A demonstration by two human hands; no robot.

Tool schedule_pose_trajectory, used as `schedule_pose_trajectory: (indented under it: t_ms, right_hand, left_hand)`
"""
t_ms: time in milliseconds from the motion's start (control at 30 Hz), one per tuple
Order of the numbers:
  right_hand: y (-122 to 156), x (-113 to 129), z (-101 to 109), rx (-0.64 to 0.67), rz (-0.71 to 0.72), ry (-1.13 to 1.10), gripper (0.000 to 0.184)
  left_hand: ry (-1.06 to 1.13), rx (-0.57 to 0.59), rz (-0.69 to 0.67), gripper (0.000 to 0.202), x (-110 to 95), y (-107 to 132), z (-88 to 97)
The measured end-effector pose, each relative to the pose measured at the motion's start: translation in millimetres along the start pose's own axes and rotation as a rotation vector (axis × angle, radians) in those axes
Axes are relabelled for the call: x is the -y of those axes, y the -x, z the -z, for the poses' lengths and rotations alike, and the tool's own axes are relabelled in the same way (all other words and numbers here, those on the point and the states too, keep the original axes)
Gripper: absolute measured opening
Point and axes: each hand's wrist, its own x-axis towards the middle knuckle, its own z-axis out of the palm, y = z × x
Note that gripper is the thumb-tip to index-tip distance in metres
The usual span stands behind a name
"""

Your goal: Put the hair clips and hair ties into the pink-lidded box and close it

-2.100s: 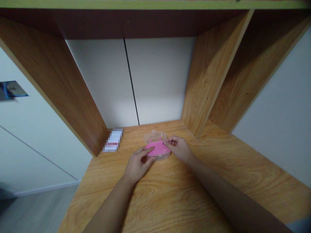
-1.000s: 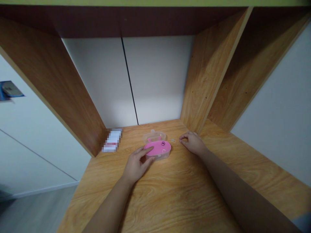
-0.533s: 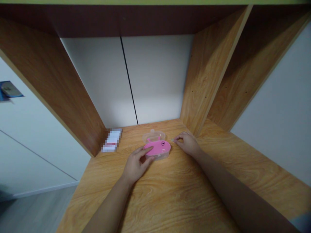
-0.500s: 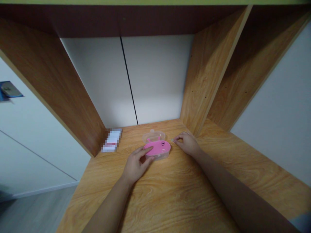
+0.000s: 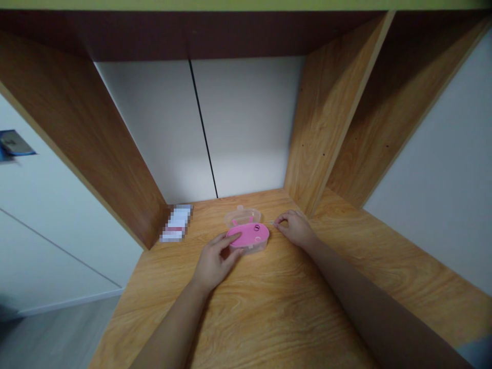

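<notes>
My left hand (image 5: 214, 260) rests on a pink oval plastic case (image 5: 248, 234), with its fingers across the pink top and its thumb at the near edge. A transparent hinged lid (image 5: 242, 216) stands open behind the pink part. A small dark ring (image 5: 256, 226) marks the pink surface. My right hand (image 5: 294, 229) lies just right of the case, not touching it. Its curled fingertips are at a tiny thin clear item (image 5: 274, 222) on the wood, and whether they hold it is hard to see.
A pixelated white and red packet (image 5: 176, 223) lies in the far left corner of the wooden desktop (image 5: 246, 312). Wooden side panels (image 5: 326, 123) and a white back panel (image 5: 246, 123) with a dark seam enclose the far end.
My right hand has left the case's right end and moved right onto the wood, then crept slightly back toward the tiny item. My left hand stays on the case.
</notes>
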Motion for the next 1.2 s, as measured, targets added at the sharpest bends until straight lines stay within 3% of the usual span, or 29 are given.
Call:
schedule_pose_trajectory:
  t_ms: [167, 333, 500, 933, 1200]
  right_hand:
    - [1.1, 11.3, 6.9, -0.032, 0.026, -0.086, 0.012]
    - [11.2, 41.0, 12.4, -0.060, 0.124, -0.330, 0.012]
    - [21.0, 64.4, 17.3, -0.039, 0.162, -0.408, 0.010]
    - [23.3, 64.0, 6.5, 0.063, 0.011, -0.469, 0.012]
    - [23.8, 66.4, 14.0, 0.020, 0.107, -0.369, 0.019]
  left_hand:
    - [0.003, 0.006, 0.010, 0.039, -1.0, -0.1, 0.0]
    - [0.003, 0.002, 0.009, 0.038, -3.4, -0.3, 1.7]
    - [0.005, -0.002, 0.012, 0.038, -2.0, -0.1, 0.7]
    - [-0.006, 0.003, 0.014, 0.038, -3.3, -0.7, 1.2]
    - [-0.003, -0.003, 0.018, 0.039, -0.6, -0.3, 0.4]
